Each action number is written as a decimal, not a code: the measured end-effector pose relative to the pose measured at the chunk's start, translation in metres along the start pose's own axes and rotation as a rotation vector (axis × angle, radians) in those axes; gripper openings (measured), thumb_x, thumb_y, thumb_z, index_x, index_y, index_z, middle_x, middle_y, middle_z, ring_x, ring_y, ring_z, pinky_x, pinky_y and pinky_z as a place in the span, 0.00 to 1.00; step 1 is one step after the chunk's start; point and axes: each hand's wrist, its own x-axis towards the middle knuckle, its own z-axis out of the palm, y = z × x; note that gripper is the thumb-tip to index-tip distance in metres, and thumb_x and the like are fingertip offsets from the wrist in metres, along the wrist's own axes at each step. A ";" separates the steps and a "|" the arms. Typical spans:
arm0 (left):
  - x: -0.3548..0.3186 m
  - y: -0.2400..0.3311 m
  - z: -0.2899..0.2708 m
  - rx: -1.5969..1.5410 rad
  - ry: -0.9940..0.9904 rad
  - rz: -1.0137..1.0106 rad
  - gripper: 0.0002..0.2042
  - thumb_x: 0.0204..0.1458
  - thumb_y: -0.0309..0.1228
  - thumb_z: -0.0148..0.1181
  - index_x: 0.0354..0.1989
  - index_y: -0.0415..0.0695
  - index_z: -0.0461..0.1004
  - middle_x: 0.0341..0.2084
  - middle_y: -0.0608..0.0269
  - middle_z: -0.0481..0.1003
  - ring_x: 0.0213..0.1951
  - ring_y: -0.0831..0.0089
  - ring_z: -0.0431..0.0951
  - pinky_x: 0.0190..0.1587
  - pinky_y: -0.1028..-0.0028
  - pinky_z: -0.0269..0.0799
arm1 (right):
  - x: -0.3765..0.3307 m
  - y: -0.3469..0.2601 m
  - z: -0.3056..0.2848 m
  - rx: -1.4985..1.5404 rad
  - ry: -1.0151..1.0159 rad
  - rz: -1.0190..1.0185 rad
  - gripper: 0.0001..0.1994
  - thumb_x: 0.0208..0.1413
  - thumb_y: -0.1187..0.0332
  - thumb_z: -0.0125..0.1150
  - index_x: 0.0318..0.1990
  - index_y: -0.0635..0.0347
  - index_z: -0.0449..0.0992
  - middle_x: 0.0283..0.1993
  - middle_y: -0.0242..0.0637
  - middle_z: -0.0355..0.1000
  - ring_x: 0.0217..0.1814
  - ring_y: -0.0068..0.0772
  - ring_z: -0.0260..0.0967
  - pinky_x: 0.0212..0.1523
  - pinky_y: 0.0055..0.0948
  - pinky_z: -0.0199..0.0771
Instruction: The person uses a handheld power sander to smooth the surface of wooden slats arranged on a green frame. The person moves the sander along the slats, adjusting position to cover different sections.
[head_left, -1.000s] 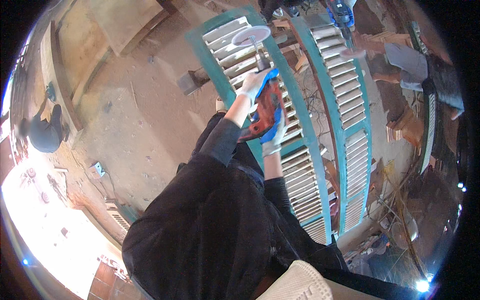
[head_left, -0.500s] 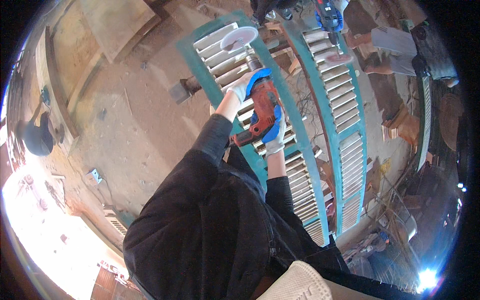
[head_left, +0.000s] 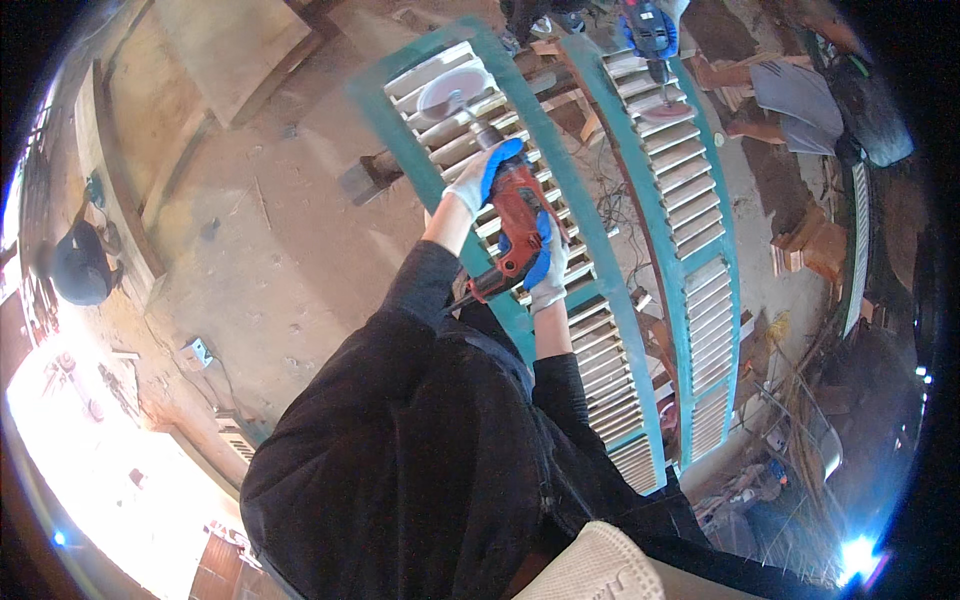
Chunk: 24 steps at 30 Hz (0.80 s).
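Note:
Both my hands wear white gloves with blue coating and are closed round a red power drill (head_left: 517, 212). My left hand (head_left: 484, 177) grips its front near the chuck. Farther back, my right hand (head_left: 546, 270) is wrapped round the handle. A round sanding disc (head_left: 455, 94), blurred as if spinning, is fixed to the drill's tip. It lies over the upper slats of a louvred shutter (head_left: 613, 318) with a teal frame and pale, worn slats. Whether the disc touches the slats I cannot tell.
A second teal shutter (head_left: 672, 235) lies to the right. Over its far end, a co-worker's gloved hand (head_left: 678, 8) holds another drill (head_left: 650, 30) with a disc. A dark fan-like object (head_left: 82, 265) stands at the left. Wooden offcuts (head_left: 812, 245) and cables lie on the right.
My drill and its disc have shifted left and slightly nearer, from the shutter's right edge onto its slats. The co-worker's drill has moved slightly left.

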 end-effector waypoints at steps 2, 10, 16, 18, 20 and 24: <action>0.005 -0.004 -0.001 0.036 -0.018 -0.041 0.13 0.49 0.40 0.63 0.35 0.45 0.74 0.26 0.64 0.77 0.25 0.73 0.76 0.32 0.73 0.75 | -0.008 0.002 0.005 0.005 0.050 0.042 0.18 0.55 0.63 0.59 0.50 0.64 0.70 0.45 0.39 0.73 0.44 0.36 0.73 0.41 0.37 0.78; 0.000 -0.020 -0.046 0.232 0.212 -0.067 0.11 0.49 0.41 0.63 0.33 0.47 0.73 0.24 0.63 0.76 0.25 0.73 0.76 0.30 0.74 0.74 | -0.022 0.048 0.003 0.038 -0.032 0.072 0.24 0.58 0.52 0.52 0.57 0.55 0.64 0.52 0.38 0.68 0.48 0.39 0.71 0.40 0.40 0.77; 0.008 0.005 0.024 0.371 0.105 -0.048 0.14 0.46 0.44 0.64 0.33 0.47 0.76 0.26 0.66 0.77 0.26 0.76 0.75 0.32 0.76 0.71 | -0.017 0.007 0.033 0.074 -0.020 -0.004 0.23 0.58 0.54 0.51 0.55 0.60 0.66 0.49 0.41 0.70 0.43 0.40 0.72 0.38 0.41 0.77; 0.008 0.003 0.000 0.238 0.039 -0.155 0.14 0.45 0.43 0.64 0.33 0.46 0.76 0.26 0.66 0.77 0.25 0.75 0.75 0.32 0.76 0.72 | -0.011 0.005 0.026 0.139 0.003 0.038 0.22 0.58 0.55 0.52 0.54 0.60 0.66 0.48 0.42 0.71 0.42 0.41 0.72 0.38 0.41 0.77; 0.015 0.005 -0.047 0.242 0.101 -0.069 0.13 0.45 0.41 0.65 0.32 0.46 0.76 0.26 0.66 0.77 0.24 0.75 0.75 0.31 0.75 0.72 | -0.015 0.026 0.034 0.140 -0.085 0.053 0.22 0.58 0.57 0.54 0.55 0.61 0.66 0.49 0.42 0.71 0.45 0.41 0.72 0.42 0.42 0.77; 0.013 -0.026 -0.041 0.315 0.270 -0.063 0.13 0.44 0.40 0.66 0.31 0.46 0.74 0.24 0.64 0.76 0.23 0.74 0.75 0.30 0.72 0.74 | -0.041 0.036 0.024 0.277 -0.057 0.104 0.19 0.57 0.61 0.56 0.53 0.60 0.68 0.51 0.41 0.71 0.49 0.40 0.72 0.46 0.40 0.76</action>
